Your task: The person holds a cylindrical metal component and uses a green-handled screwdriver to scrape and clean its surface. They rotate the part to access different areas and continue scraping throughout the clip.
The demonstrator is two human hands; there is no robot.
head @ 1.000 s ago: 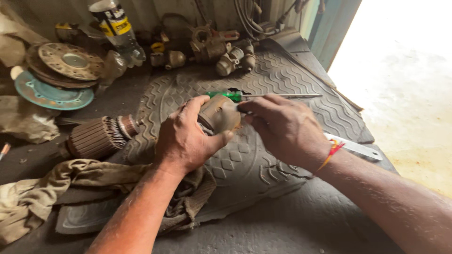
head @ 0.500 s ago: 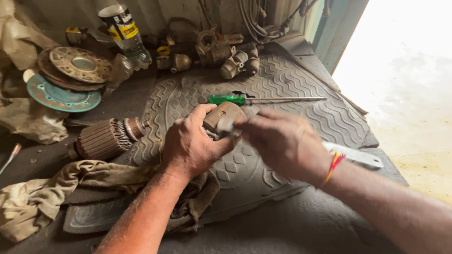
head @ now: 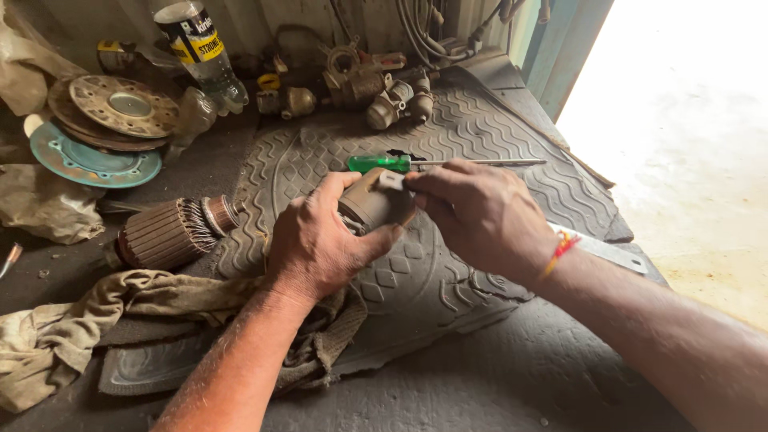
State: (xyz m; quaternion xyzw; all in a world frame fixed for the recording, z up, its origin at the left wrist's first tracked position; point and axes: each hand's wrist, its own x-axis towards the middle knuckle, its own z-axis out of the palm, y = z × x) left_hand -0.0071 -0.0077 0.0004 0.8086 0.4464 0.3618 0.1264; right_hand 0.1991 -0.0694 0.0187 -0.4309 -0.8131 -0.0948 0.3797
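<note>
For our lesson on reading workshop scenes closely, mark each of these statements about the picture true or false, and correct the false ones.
1. The left hand grips a small brownish metal motor part. True.
2. The right hand holds the green-handled screwdriver. False: the screwdriver lies on the rubber mat behind the hands; the right hand's fingertips are at the motor part.
3. A motor armature lies left of the left hand. True.
4. The plastic bottle lies on the dirty rag. False: the bottle is at the back, far from the rag in the foreground.
5. A red and yellow thread band is on the right wrist. True.
</note>
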